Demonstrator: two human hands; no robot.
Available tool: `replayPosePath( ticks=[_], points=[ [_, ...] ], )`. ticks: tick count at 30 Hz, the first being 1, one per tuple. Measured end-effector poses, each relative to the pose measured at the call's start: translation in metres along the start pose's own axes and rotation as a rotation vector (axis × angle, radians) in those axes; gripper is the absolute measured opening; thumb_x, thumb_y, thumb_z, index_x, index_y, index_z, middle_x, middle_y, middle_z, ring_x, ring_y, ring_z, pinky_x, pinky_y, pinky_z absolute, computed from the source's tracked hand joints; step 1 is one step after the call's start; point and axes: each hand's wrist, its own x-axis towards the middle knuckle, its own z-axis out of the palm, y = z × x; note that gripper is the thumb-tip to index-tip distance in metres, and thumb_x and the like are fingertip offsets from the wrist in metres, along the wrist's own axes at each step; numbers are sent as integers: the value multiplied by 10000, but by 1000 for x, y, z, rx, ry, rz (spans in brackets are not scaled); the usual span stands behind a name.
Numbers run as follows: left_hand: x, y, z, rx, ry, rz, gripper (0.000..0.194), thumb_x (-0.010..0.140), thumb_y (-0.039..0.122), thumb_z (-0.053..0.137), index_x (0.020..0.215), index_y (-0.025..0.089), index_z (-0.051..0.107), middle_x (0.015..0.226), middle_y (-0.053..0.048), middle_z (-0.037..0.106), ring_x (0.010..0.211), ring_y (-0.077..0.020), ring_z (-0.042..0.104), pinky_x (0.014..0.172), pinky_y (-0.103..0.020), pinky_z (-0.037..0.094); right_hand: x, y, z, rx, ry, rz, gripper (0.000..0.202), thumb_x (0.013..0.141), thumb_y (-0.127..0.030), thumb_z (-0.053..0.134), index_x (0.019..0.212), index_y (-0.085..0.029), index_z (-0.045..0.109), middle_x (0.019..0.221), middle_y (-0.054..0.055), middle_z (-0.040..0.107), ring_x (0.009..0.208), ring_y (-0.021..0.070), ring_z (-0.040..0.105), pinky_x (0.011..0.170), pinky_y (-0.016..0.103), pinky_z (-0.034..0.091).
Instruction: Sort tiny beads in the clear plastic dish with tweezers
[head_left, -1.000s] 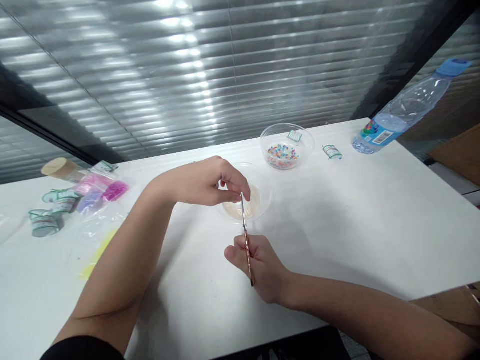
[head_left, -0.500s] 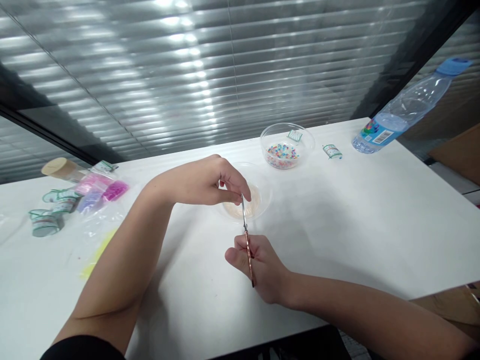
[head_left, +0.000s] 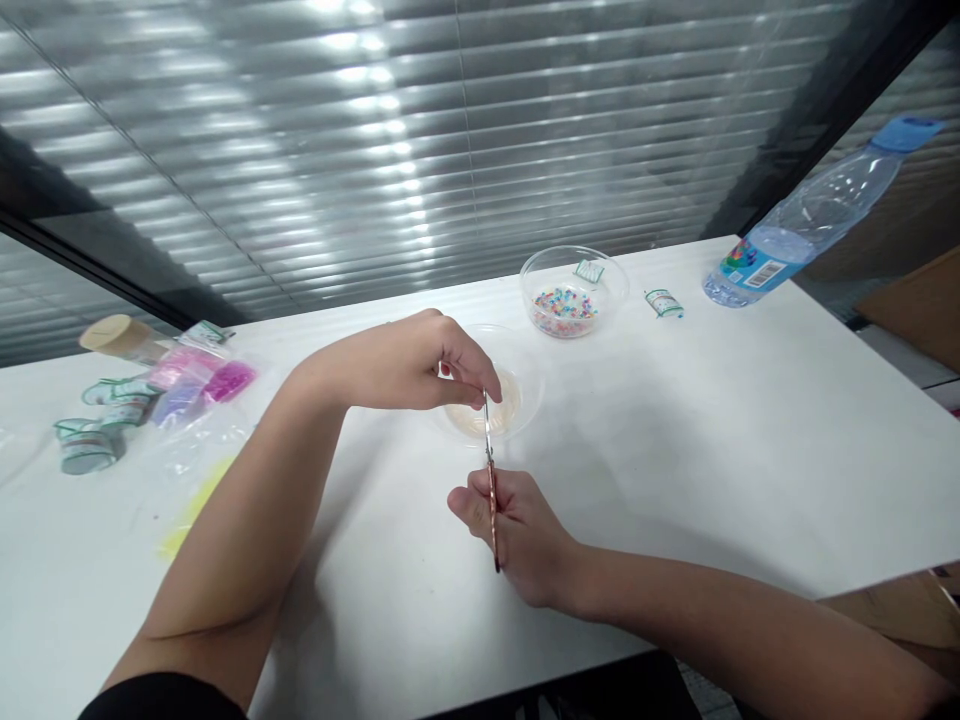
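My right hand (head_left: 517, 525) is closed round the copper-coloured handles of a pair of scissors (head_left: 487, 440), whose silver blades point away from me. At the blade tips, my left hand (head_left: 435, 365) is bent down with thumb and fingers pinched together; whatever is between them is too small or hidden to make out. Under both, a clear plastic bowl (head_left: 531, 400) holds pale beige strands or liquid, partly covered by my left hand. Behind it to the right stands another clear bowl (head_left: 611, 290) with many-coloured small beads in its bottom.
A water bottle (head_left: 795, 235) stands at the table's far right, near a small printed packet (head_left: 664, 303). At left lie pink and purple bags (head_left: 199, 375), a yellow bag (head_left: 196, 510), green-and-white packets (head_left: 86, 447) and a wooden-lidded jar (head_left: 118, 335). Window blinds rise behind the white table (head_left: 720, 450).
The scissors' handles have swung slightly left in my right hand, and its thumb has shifted a little. My left hand stays nearly still at the blade tips.
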Motion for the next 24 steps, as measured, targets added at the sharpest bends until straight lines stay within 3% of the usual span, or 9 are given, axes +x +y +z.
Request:
replayPosePath(
  ticks=[24],
  points=[
    [-1, 1, -7, 40, 35, -99, 181, 862, 274, 560, 897, 224, 730, 879, 34, 743, 795, -117, 668, 760, -222, 482, 3, -4, -2, 89, -8, 26, 497, 888, -419, 581, 574, -216, 254, 501, -84, 259, 484, 73, 236, 497, 270, 173]
  ],
)
